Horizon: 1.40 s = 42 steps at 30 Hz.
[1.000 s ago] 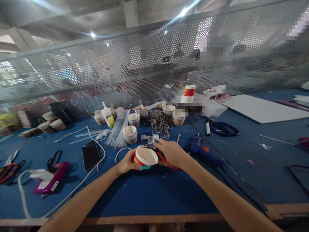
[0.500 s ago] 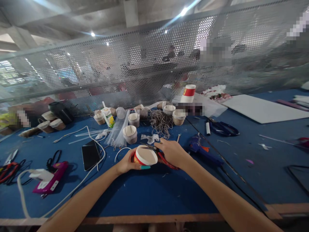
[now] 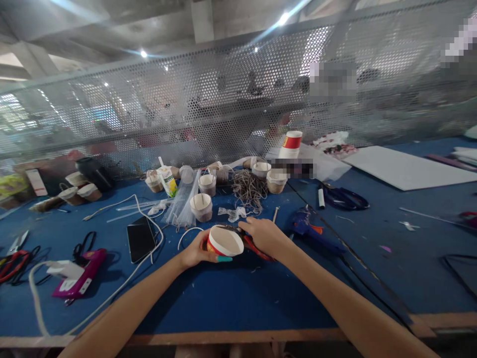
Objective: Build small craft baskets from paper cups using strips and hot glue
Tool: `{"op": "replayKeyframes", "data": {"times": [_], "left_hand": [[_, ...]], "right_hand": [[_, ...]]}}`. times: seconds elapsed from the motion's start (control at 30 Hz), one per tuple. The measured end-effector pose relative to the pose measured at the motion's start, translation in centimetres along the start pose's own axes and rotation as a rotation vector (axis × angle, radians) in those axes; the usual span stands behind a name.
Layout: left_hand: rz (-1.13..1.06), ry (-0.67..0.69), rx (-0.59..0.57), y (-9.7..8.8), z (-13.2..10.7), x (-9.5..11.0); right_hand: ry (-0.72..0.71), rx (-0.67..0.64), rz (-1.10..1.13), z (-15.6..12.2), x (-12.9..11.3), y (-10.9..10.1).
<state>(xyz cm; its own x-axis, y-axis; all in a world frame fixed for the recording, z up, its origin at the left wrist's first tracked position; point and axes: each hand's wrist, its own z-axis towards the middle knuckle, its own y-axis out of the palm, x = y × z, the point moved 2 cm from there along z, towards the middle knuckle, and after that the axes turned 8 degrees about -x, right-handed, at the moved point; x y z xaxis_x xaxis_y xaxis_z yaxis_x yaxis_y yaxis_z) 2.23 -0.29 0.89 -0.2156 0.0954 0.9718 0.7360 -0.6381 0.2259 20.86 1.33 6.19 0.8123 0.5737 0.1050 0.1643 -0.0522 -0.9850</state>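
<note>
My left hand [image 3: 196, 250] is wrapped round a red and white paper cup [image 3: 224, 241], tilted with its white mouth toward me, low over the blue table [image 3: 231, 293]. My right hand [image 3: 265, 235] is closed on red-handled scissors [image 3: 257, 248], whose blades reach the cup's far rim. Several short cups wrapped in twine [image 3: 201, 206] and a tangle of brown twine [image 3: 249, 189] lie just beyond the hands. A blue glue gun [image 3: 311, 229] lies to the right of my right hand.
A black phone [image 3: 140, 238], white cable [image 3: 145, 248] and pink glue gun [image 3: 78, 278] lie to the left. Dark scissors [image 3: 345, 198], a white board [image 3: 404, 168] and a tall red and white cup [image 3: 291, 144] are at right and back. A perforated metal screen [image 3: 238, 109] closes the rear.
Almost nothing differs: both hands stay at the cup, and the right hand with the scissors has shifted very slightly.
</note>
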Motion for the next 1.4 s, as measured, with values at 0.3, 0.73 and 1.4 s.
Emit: {"op": "replayKeyframes", "data": {"times": [0.3,0.73,1.4], "left_hand": [[0.012,-0.054,-0.043,0.1,-0.2,-0.2],[-0.040,-0.037,-0.009,0.0,-0.1,0.0],[-0.060,-0.032,-0.070,0.1,0.0,0.0]], "right_hand": [[-0.030,0.028,-0.010,-0.1,-0.5,-0.1],[-0.047,0.118,0.108,-0.5,0.8,-0.6],[-0.040,-0.012,-0.009,0.1,0.1,0.0]]}}
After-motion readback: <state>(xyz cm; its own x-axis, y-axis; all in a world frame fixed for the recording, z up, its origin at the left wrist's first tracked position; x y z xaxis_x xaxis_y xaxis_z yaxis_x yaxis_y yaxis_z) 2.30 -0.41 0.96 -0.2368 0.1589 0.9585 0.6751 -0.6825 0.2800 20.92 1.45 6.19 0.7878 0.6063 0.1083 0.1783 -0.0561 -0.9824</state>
